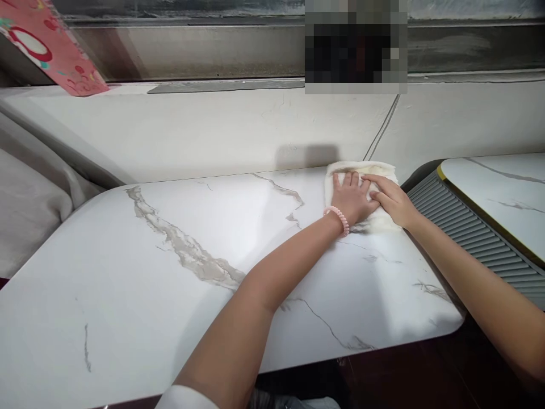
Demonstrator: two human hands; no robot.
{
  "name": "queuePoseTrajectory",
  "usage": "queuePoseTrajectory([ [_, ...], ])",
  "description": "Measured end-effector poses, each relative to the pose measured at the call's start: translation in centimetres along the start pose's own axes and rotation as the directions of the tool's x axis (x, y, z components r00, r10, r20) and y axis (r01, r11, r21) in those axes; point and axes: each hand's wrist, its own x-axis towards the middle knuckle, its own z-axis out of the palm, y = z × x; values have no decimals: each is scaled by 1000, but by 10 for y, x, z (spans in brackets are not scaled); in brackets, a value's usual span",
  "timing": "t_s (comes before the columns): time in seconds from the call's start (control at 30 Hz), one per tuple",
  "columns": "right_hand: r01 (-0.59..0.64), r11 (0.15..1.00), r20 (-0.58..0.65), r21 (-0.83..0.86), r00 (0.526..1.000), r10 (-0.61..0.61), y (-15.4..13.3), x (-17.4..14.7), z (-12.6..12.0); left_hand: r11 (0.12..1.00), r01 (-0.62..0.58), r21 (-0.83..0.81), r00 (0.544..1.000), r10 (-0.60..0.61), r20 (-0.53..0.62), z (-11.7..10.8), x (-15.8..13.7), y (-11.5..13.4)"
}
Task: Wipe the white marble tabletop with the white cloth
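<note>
Pressing cream cloth (381, 220) on white tabletop (128, 318) at far right corner, near wall (204, 125); using left hand (351, 200) with fingers slightly spread, right hand (395, 201) with thumb and forefinger apart, can't tell for others; could bunch under uneven pressure, or slip over edge if pushed too far right.

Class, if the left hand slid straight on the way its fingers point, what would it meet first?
Probably the white wall behind the table: the left hand points that way across the cloth, though depth is unclear.
</note>
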Motion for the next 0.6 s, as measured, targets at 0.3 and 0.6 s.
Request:
queuePoseTrajectory([
  [0.3, -81, 993, 36, -83, 996, 84, -46, -97, -28, 992, -124, -20, 989, 122, -82, -7, -84, 49],
  [0.6, -41, 991, 1, -126, 999, 42, -106, -151, -16, 985, -172, -18, 985, 172, -24, -28, -157, 51],
])
